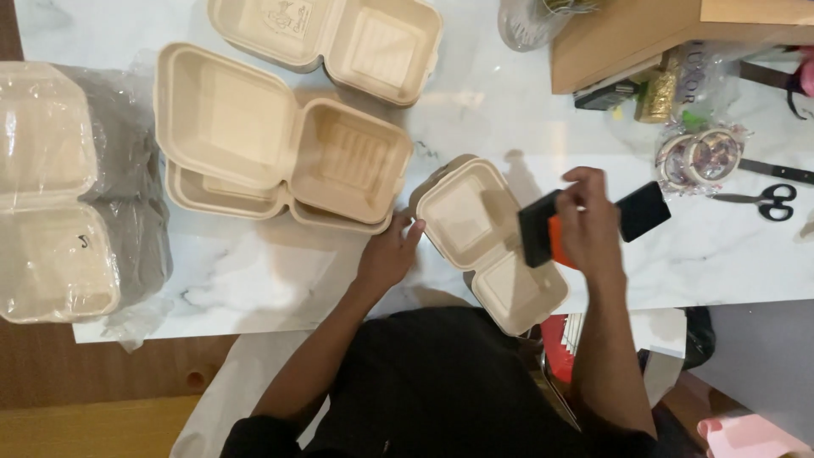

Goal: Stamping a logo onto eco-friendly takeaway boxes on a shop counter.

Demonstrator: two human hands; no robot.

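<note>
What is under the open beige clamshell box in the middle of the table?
Under the open clamshell box lies at least one more open box of the same kind, its rim showing along the lower edge. How many are stacked, and anything beneath them, is covered.

- Open beige clamshell box point(490, 242) at the near edge of the white marbled tabletop point(254, 271), empty; left hand point(386, 254) touches its left rim.
- Stack of open beige clamshell boxes point(275, 148) left of centre, nested, empty.
- Single open beige clamshell box point(331, 38) at the far edge, a faint embossed emblem on one half.
- Clear plastic bag of beige boxes point(51, 195) at the far left, over the tabletop edge.
- Brown cardboard box point(627, 38) at the far right.
- Crumpled clear wrapper point(704, 80) just beside it, printed.
</note>
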